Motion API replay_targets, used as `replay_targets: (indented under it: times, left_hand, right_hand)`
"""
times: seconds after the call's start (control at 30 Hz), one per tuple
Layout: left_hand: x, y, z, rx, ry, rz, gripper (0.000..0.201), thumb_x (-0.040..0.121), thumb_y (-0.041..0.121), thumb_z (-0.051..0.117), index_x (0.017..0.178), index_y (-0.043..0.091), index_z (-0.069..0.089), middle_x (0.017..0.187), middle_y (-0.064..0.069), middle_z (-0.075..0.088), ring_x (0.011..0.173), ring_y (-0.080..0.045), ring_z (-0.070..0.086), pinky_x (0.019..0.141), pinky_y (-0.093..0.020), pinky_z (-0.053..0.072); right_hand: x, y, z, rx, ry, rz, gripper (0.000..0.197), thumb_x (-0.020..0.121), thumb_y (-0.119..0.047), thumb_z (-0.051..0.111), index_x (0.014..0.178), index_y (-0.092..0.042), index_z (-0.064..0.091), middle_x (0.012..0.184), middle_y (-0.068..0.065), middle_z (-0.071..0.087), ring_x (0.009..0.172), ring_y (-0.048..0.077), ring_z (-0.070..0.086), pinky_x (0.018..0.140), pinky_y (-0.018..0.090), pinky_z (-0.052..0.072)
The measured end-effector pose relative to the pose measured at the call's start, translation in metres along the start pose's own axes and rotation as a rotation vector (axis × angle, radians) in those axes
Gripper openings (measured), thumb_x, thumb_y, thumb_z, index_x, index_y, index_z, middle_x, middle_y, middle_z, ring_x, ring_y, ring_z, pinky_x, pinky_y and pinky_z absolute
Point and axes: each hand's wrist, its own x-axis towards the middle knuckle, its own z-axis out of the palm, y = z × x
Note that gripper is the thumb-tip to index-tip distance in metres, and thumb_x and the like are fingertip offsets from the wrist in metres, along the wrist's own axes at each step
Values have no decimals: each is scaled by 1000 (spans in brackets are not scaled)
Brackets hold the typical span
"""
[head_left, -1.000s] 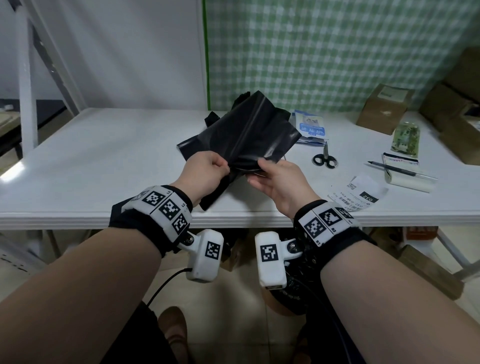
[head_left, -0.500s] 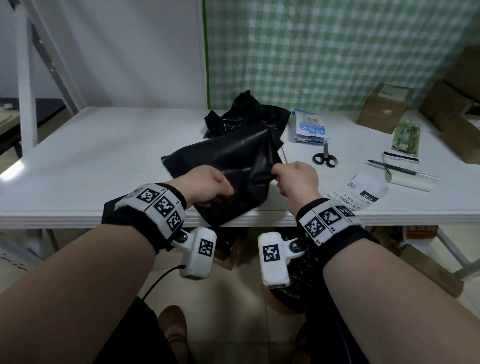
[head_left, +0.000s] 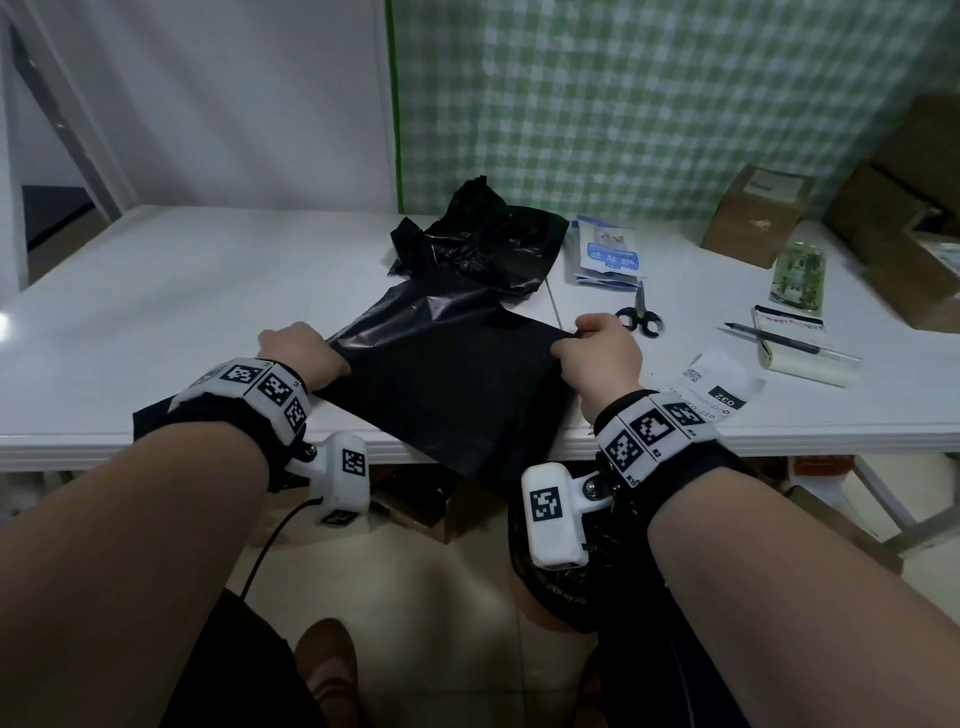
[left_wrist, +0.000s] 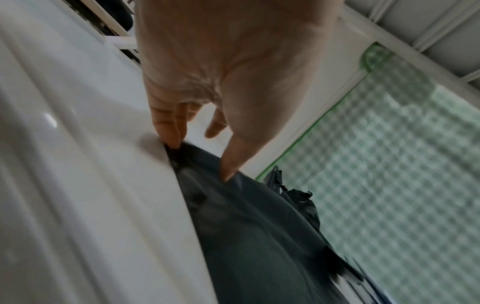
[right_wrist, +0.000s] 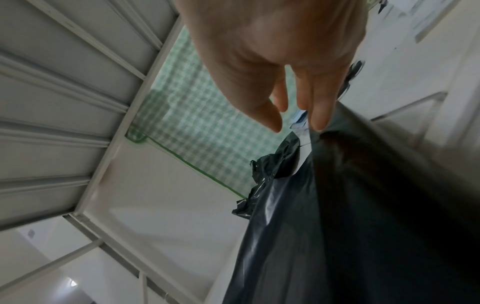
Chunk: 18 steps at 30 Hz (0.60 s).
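**Head view.** A black bag (head_left: 452, 384) lies spread flat on the white worktop (head_left: 182, 291), with its near end hanging over the front edge. The left hand (head_left: 304, 351) is at the bag's left edge and the right hand (head_left: 597, 353) at its right corner. The far edge is taut between them. A crumpled heap of bags (head_left: 483, 244) lies behind it. To the right are packets (head_left: 608, 254), scissors (head_left: 640, 317), a slip (head_left: 722, 387), a pen (head_left: 779, 340) on a notepad (head_left: 800, 358), and a box (head_left: 756, 221).

**Left wrist view.** The left hand's fingers (left_wrist: 168, 131) are nearly straight, with their tips down on the bag's bunched corner. The thumb tip presses on the film beside them. Nothing is clasped.

**Right wrist view.** The fingers (right_wrist: 318, 119) meet the bag's edge and the thumb stands apart from it. The picture is blurred, so I cannot tell whether this hand pinches the bag or only presses it.
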Motion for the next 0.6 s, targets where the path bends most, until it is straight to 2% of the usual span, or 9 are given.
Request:
replay_targets:
  times: [0.03, 0.1, 0.17, 0.23, 0.27, 0.37, 0.47, 0.53, 0.6]
  left_hand:
    - [2, 0, 0, -6, -9, 7, 37, 80, 27, 70, 98, -3, 57, 98, -19, 60, 99, -35, 57, 72, -34, 42]
    - [3, 2, 0, -29, -38, 32, 33, 80, 27, 70, 82, -3, 57, 81, -14, 58, 88, -33, 59, 69, -34, 42]
    - [5, 1, 2, -97, -55, 65, 41, 85, 32, 64, 77, -8, 61, 77, -18, 60, 81, -33, 58, 67, -36, 41]
    - [5, 1, 6, -290, -59, 116, 42, 89, 31, 58, 85, -11, 64, 85, -24, 63, 83, -33, 60, 74, -40, 45]
    - [2, 3, 6, -423, -81, 136, 35, 90, 27, 58, 85, -7, 63, 85, -22, 63, 82, -31, 59, 75, -39, 46]
    - [-13, 11, 2, -803, -256, 161, 13, 87, 12, 61, 75, 8, 57, 76, -12, 60, 71, -24, 58, 68, -30, 49]
    - [-30, 19, -7, -1001, -473, 227, 17, 85, -4, 57, 76, 10, 58, 73, -9, 67, 66, -20, 66, 63, -29, 57]
    - [-40, 25, -10, -1038, -541, 316, 21, 82, -9, 57, 78, 11, 58, 72, -6, 67, 67, -17, 67, 63, -25, 56]
    - [-51, 33, -12, -1066, -572, 393, 17, 83, -6, 58, 78, 10, 57, 72, -4, 66, 68, -14, 64, 63, -21, 55]
  right_hand:
    - [-2, -2, 4, -8, -48, -10, 44, 75, -10, 62, 118, -17, 58, 115, 5, 61, 104, 26, 61, 93, 41, 51]
    - [-7, -4, 12, -12, -137, -12, 42, 77, -13, 66, 118, -16, 58, 117, 6, 60, 104, 24, 60, 93, 41, 52]
    - [-11, -5, 20, -17, -203, -1, 37, 78, -16, 68, 114, -17, 60, 115, 3, 60, 103, 20, 59, 93, 41, 52]
    - [-13, -8, 26, -23, -272, 6, 30, 81, -18, 68, 110, -18, 62, 108, 1, 59, 97, 17, 58, 92, 40, 53]
    - [-15, -9, 28, -15, -314, 7, 23, 83, -19, 67, 105, -19, 62, 104, 1, 59, 94, 16, 58, 89, 39, 55]
    - [-23, -15, 30, 47, -437, 22, 8, 87, -24, 64, 93, -20, 61, 106, 3, 61, 97, 17, 60, 80, 33, 57]
    - [-31, -22, 31, 129, -528, 36, 16, 89, -31, 63, 96, -16, 61, 105, 6, 62, 97, 20, 63, 79, 32, 58]
    - [-35, -26, 32, 191, -584, 42, 24, 88, -35, 63, 101, -14, 60, 107, 9, 62, 96, 23, 65, 79, 33, 58]
    - [-39, -28, 33, 242, -614, 40, 31, 87, -37, 65, 103, -12, 59, 105, 10, 63, 93, 25, 65, 75, 32, 58]
